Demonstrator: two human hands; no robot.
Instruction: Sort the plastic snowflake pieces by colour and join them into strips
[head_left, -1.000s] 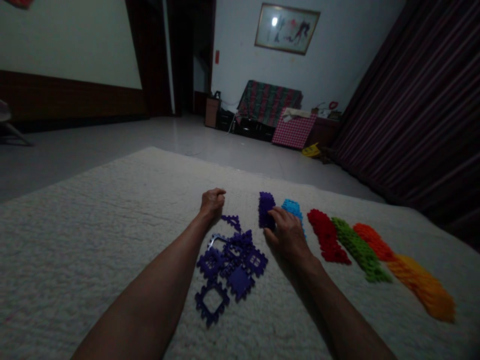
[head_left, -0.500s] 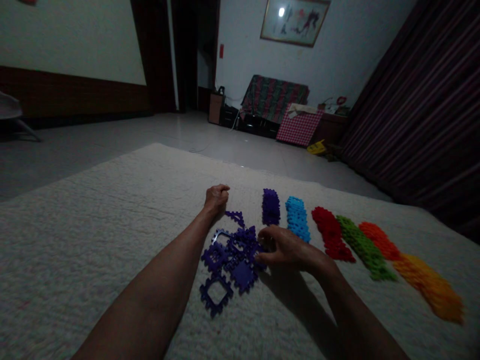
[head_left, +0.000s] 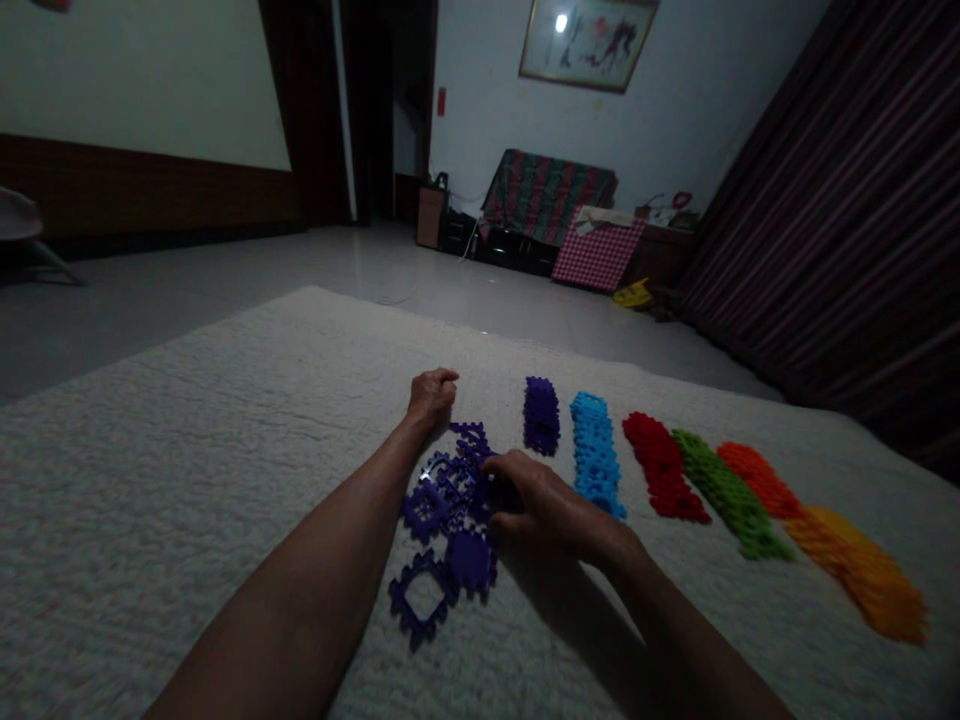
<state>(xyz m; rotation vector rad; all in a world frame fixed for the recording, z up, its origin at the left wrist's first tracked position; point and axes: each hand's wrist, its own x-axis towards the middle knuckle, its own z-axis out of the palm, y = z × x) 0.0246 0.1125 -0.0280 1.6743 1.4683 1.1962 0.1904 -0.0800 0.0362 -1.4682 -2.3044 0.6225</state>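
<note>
- The right hand (head_left: 504, 492) curves over the right side of the loose purple pieces (head_left: 471, 560), thumb and fingers apart; I cannot tell whether it pinches one.
- The left hand (head_left: 433, 395) is curled on the pale mat (head_left: 225, 480), just beyond those pieces toward the far edge; its palm is hidden, so I cannot tell whether anything is inside.
- The step in hand looks like handling the loose pieces. Their toothed rims overlap, so I would pinch one rim, thumb on the near side, and lift straight up rather than drag, lest neighbours catch.
- The open square frame (head_left: 403, 612), nearest the mat's near side, should take a finger through its hole.
- The left hand could steady the heap from where it lies.
- Toward the far edge stands the purple stack (head_left: 541, 415); the blue row (head_left: 595, 455) ends just beside the right wrist, so I would keep that forearm raised.
- Red (head_left: 664, 465) and green (head_left: 731, 493) rows crowd the right side.
- The roomiest stretch runs from the left forearm to the mat's left edge and far left corner; a narrower gap lies between the left hand and the purple stack.
</note>
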